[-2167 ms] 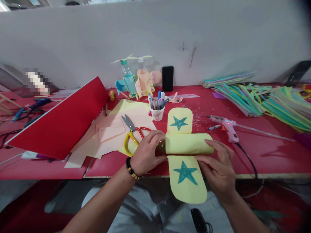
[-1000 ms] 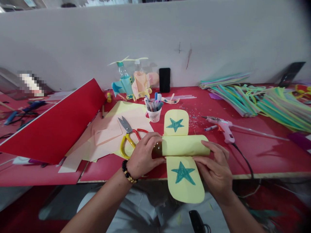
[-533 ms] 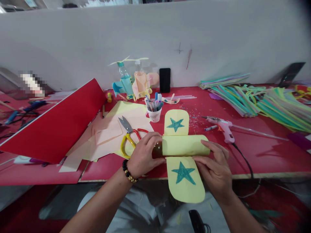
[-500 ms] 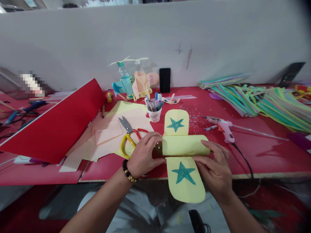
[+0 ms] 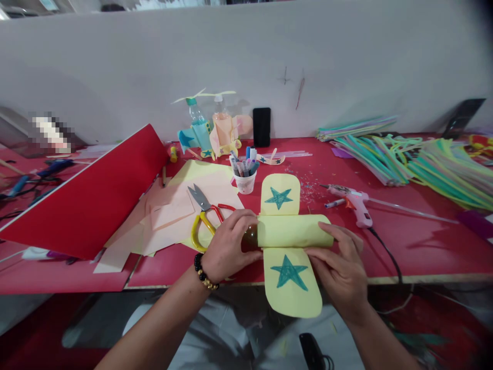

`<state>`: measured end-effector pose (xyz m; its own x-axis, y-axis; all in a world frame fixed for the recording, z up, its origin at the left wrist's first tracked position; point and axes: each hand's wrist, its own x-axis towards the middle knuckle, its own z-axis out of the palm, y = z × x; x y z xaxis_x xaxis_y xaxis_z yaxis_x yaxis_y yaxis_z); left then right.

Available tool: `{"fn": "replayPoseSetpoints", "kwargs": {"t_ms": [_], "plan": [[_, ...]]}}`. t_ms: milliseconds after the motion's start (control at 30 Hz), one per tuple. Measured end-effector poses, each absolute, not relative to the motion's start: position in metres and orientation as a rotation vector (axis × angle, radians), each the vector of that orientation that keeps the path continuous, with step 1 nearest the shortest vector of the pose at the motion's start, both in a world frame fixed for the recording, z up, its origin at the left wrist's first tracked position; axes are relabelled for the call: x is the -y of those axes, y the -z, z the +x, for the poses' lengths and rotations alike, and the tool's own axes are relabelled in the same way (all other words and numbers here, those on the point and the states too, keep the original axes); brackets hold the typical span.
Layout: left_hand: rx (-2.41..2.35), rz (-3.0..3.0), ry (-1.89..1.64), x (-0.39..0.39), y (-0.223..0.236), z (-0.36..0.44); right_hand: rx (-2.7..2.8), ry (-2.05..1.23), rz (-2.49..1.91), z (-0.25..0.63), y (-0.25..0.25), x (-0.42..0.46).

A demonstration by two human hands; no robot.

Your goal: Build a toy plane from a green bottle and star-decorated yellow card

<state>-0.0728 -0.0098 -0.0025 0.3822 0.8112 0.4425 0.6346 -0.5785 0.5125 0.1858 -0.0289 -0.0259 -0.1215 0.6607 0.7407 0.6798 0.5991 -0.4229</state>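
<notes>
A brown plastic bottle [image 5: 251, 234], wrapped in yellow paper [image 5: 288, 230], lies on its side at the table's front edge. Two rounded yellow paper wings stick out from it: the far wing [image 5: 289, 186] rests over the tabletop, the near wing [image 5: 278, 302] hangs past the edge. Each bears a green star drawn in marker. My left hand [image 5: 233, 241] is closed around the bare brown end, thumb below and fingers above. On the right, my right hand [image 5: 342, 257] grips the papered end, its thumb by the near wing's root. The bottle's far right end is hidden.
Scissors [image 5: 206, 208] lie on paper sheets [image 5: 169, 236] at left, beside a tilted red board [image 5: 100, 190]. Behind stand a cup of markers [image 5: 245, 182], bottle crafts [image 5: 223, 128] and a phone [image 5: 261, 127]. Rightward are a corded glue gun [image 5: 358, 205] and pipe cleaners [image 5: 381, 159].
The near wing has swung slightly left and up. Both hands keep their hold on the bottle, almost unmoved.
</notes>
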Motion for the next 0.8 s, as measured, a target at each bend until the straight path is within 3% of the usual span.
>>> {"fn": "replayPoseSetpoints", "kwargs": {"t_ms": [800], "plan": [[-1.304,2.388,-1.004,0.0090,0.0052,-0.0717,1.790,0.070,-1.097,0.1801,0.0265,0.0285]]}}
